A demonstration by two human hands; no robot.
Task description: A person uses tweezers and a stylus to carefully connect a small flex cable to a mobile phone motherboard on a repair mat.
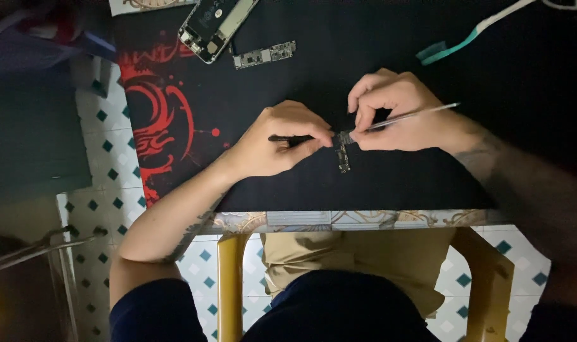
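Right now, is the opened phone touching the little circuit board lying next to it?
Apart. The head view shows a strip of dark mat between the opened phone and the little circuit board beside it.

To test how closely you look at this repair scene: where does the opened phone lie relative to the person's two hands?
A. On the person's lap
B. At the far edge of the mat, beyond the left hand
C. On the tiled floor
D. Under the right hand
B: the opened phone lies at the mat's far edge beside a loose circuit board, well beyond the left hand; the right hand holds a thin tool over a small part.
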